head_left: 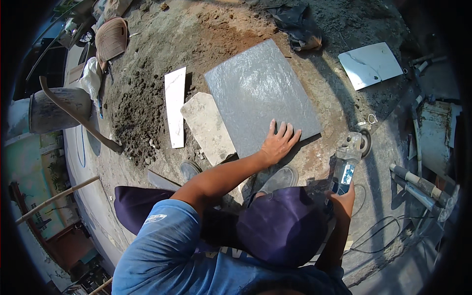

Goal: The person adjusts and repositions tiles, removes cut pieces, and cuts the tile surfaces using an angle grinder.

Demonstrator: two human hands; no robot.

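Note:
A large dark grey square tile (pixel 260 88) with a rough sheen lies in front of me, one side over a pale broken slab (pixel 209 128). My left hand (pixel 279 143) rests on the tile near its closest edge, fingers spread and flat. Off to the right, beyond the tile, my right hand (pixel 342 197) is wrapped round the body of an angle grinder (pixel 345 164). The grinder's disc (pixel 365 142) points away from me and stands apart from the tile. Whether the disc spins cannot be told.
Left of the slab lies a narrow white tile strip (pixel 175 108) beside heaped sand (pixel 140 108). A bucket (pixel 61 109) and a curved wooden handle (pixel 81 118) stand farther left. At right are a white tile piece (pixel 371 65), pipes (pixel 420 182) and a looped cable (pixel 376 233).

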